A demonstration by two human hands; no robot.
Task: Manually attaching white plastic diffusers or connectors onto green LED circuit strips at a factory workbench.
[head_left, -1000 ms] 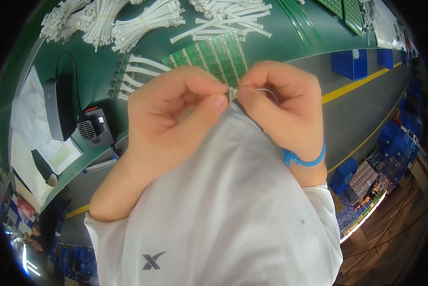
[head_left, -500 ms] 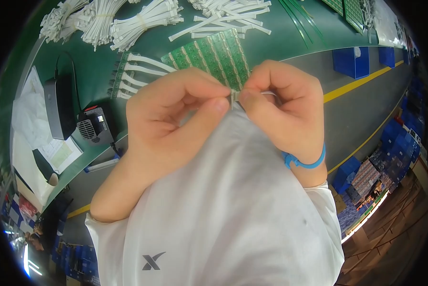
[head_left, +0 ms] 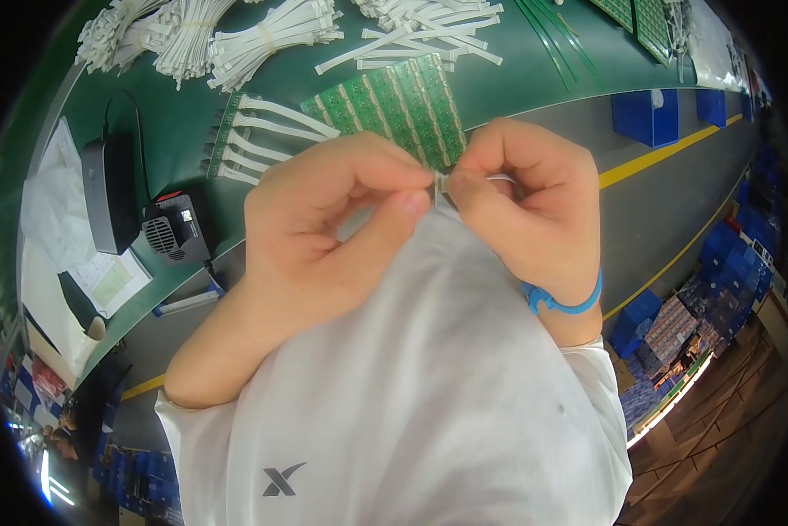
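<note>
My left hand is closed, thumb and index finger pinched at a small thin piece that is mostly hidden. Right against it, my right hand pinches the end of a white flat cable, whose length loops up behind the fingers. The two sets of fingertips almost meet, held above my lap at the table's edge. Just beyond them lies a green panel of small circuit boards. To its left a board strip has several white flat cables attached.
Bundles of white cables and a loose cable pile lie at the back of the green table. Green strips are farther right. At left stand a black device and a vented box. Blue bins stand beyond.
Both hands have shifted slightly right and down together, still pinching at the same spot. The table's items look the same.
</note>
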